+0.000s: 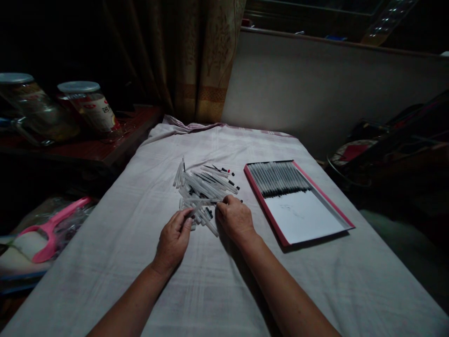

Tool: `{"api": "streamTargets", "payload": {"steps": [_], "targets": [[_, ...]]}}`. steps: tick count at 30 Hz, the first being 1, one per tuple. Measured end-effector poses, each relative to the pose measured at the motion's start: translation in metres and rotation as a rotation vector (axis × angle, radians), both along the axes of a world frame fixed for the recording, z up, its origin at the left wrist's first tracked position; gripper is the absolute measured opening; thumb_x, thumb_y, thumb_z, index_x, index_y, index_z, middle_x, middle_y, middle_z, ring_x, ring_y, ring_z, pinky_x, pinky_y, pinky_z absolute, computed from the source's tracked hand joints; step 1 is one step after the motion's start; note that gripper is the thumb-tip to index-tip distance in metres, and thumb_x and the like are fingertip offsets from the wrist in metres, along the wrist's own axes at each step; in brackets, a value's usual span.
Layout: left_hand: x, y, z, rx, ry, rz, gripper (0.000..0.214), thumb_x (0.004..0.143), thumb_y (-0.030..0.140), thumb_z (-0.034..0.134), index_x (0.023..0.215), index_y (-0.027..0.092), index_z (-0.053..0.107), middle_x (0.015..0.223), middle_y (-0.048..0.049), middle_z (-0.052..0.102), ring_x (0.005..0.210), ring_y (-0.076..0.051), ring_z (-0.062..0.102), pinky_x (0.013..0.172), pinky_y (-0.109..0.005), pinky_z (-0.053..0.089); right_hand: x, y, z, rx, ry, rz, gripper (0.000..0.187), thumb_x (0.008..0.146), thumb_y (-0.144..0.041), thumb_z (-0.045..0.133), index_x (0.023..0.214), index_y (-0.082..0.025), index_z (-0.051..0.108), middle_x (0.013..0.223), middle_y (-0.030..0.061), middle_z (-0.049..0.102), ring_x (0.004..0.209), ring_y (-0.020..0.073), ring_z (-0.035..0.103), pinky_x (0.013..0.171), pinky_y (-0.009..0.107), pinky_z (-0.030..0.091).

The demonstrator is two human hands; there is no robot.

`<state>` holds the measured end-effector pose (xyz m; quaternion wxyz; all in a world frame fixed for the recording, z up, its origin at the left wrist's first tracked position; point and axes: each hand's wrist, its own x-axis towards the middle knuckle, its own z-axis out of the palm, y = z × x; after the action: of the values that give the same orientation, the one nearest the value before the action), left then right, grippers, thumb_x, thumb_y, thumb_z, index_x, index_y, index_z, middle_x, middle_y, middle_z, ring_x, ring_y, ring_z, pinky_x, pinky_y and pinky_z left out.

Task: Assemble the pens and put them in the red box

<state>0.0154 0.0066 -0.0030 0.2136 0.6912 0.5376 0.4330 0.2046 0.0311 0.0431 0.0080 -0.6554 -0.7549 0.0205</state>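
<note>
I can make out a plastic jar (93,110) at the left with a red-and-white label (106,114), its dark characters too dim for me to read. Faint grey marks sit on the white insert (301,219) of the shallow box (324,194), and I cannot read those either. The box has pinkish-red walls and lies open on the right of the bench (210,295), whose pale, softly checked cloth is creased at the far edge. Behind hangs a brownish-gold curtain (210,51) with a leafy pattern and a darker band; a smooth, bright pink plastic handle (52,229) lies low on the left.

The loose pen barrels (210,187) form a jumbled heap left of the box: slim, straight, translucent whitish tubes, with small black end pieces (231,183) among them. In the box, a neat row of pens (278,178) fills the far part, side by side, dark ends toward me.

I see the left hand (173,239) with thumb and forefinger drawn close at the heap's near edge, and the right hand (236,217) curled at its right side; whether either grips a barrel, I cannot tell.
</note>
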Motion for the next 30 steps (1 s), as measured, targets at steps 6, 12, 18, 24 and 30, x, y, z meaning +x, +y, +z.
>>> {"api": "streamTargets", "payload": {"steps": [6, 12, 18, 24, 30], "targets": [[0.001, -0.001, 0.005, 0.014, 0.005, -0.010, 0.026, 0.093, 0.032, 0.048, 0.107, 0.020, 0.067, 0.096, -0.0053, 0.072, 0.090, -0.019, 0.069, 0.081, -0.033, 0.058, 0.002, 0.003, 0.005, 0.023, 0.010, -0.046, 0.024, 0.091, -0.016, 0.049, 0.095, -0.014, 0.072, 0.100, 0.0174, 0.068, 0.094, 0.0268, 0.063, 0.073, 0.034, 0.044], [0.001, -0.001, 0.006, 0.054, 0.031, -0.039, 0.025, 0.093, 0.033, 0.050, 0.104, 0.021, 0.069, 0.092, -0.0049, 0.072, 0.089, -0.019, 0.068, 0.082, -0.032, 0.056, 0.035, -0.026, 0.010, 0.088, 0.374, -0.212, 0.016, 0.087, -0.025, 0.056, 0.085, -0.021, 0.072, 0.082, 0.0072, 0.074, 0.072, 0.0197, 0.065, 0.066, 0.029, 0.044], [0.000, -0.001, 0.002, 0.109, 0.118, -0.047, 0.023, 0.093, 0.030, 0.052, 0.105, 0.023, 0.070, 0.095, -0.0048, 0.073, 0.092, -0.020, 0.067, 0.084, -0.034, 0.052, 0.066, -0.031, 0.011, 0.237, 1.263, -0.314, 0.027, 0.074, -0.043, 0.066, 0.080, -0.017, 0.071, 0.070, 0.0045, 0.070, 0.058, 0.0151, 0.059, 0.056, 0.027, 0.048], [0.000, -0.001, 0.002, 0.137, 0.127, -0.057, 0.022, 0.094, 0.028, 0.053, 0.106, 0.022, 0.070, 0.096, -0.0046, 0.073, 0.092, -0.020, 0.067, 0.084, -0.033, 0.051, 0.065, -0.032, 0.020, 0.317, 1.426, -0.361, 0.031, 0.074, -0.046, 0.069, 0.079, -0.016, 0.072, 0.064, 0.0029, 0.066, 0.054, 0.0120, 0.055, 0.047, 0.023, 0.043], [0.001, -0.002, 0.003, 0.115, 0.125, -0.069, 0.022, 0.094, 0.029, 0.052, 0.106, 0.022, 0.070, 0.096, -0.0049, 0.073, 0.094, -0.020, 0.066, 0.085, -0.034, 0.050, 0.062, -0.032, 0.020, 0.383, 1.388, -0.369, 0.030, 0.076, -0.046, 0.067, 0.081, -0.016, 0.072, 0.065, 0.0029, 0.067, 0.055, 0.0124, 0.056, 0.049, 0.024, 0.044]]}}
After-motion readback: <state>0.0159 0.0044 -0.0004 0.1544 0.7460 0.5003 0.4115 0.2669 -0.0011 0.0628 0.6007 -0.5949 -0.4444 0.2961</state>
